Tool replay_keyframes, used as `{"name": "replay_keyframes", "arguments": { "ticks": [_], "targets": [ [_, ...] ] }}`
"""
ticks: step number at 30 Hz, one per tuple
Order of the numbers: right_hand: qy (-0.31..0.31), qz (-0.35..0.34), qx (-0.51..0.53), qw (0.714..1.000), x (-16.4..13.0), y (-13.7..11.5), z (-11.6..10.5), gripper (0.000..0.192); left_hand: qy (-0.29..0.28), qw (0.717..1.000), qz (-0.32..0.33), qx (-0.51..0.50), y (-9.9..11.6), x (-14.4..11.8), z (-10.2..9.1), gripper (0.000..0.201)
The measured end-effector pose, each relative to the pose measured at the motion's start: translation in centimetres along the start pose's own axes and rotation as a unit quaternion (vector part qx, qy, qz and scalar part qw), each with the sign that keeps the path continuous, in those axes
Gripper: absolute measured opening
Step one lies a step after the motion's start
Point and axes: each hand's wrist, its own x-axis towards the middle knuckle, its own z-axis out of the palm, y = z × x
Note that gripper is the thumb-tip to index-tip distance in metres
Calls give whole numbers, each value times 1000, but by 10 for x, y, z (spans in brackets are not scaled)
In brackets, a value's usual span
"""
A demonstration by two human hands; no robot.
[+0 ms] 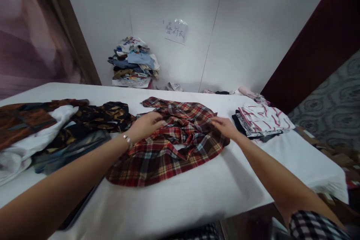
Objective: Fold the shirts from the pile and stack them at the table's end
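A red and brown plaid shirt [160,167] lies crumpled in the middle of the white table [180,210]. Over its left part is my left hand [146,125], a bracelet on the wrist; the fingers are slightly curved and apart, with no cloth visibly gripped. At the shirt's right side, my right hand [225,126] pinches the fabric between thumb and fingers. The shirt's sleeves and collar are bunched together, so I cannot make out each part.
Loose clothes, among them a black and gold patterned garment [102,116] and a white one [42,135], lie at the left. A folded stack [264,120] sits at the right. Behind the table rises a tall clothes pile [135,60]; a handwritten sign [176,31] hangs on the wall.
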Motion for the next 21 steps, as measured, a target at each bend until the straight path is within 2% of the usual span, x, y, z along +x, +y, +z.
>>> {"name": "replay_keyframes", "arguments": {
  "ticks": [2, 4, 7, 9, 12, 15, 17, 18, 20, 21],
  "targets": [
    [-74, -61, 6, 995, -39, -13, 11, 35, -52, 998, 18, -4, 7, -38, 10, 46],
    [-116, -129, -32, 984, -70, -25, 21, 43, -92, 995, 33, 3, 16, -69, 18, 49],
    [-128, -182, -133, 966, -94, -32, 35, 51, -136, 990, 29, 31, 27, -100, 30, 52],
    [-135, -189, -194, 953, -100, -29, 37, 40, -164, 985, 8, 56, 32, -111, 34, 42],
    [-122, -187, -224, 949, -105, -19, 28, 26, -186, 980, -15, 66, 39, -116, 28, 24],
    [-40, -149, -189, 970, -116, -20, 18, 28, -133, 990, -31, -46, 57, -111, 16, 26],
    [-11, -125, -131, 983, -126, -33, 21, 41, -85, 983, -36, -157, 81, -105, 15, 28],
    [-12, -113, -90, 989, -130, -43, 27, 56, -65, 976, -30, -204, 96, -101, 18, 28],
    [-22, -77, 11, 997, -134, -62, 44, 82, -57, 961, 6, -270, 128, -94, 30, 26],
    [-26, -50, 66, 996, -134, -70, 52, 83, -68, 952, 30, -298, 142, -91, 38, 25]
  ]
}}
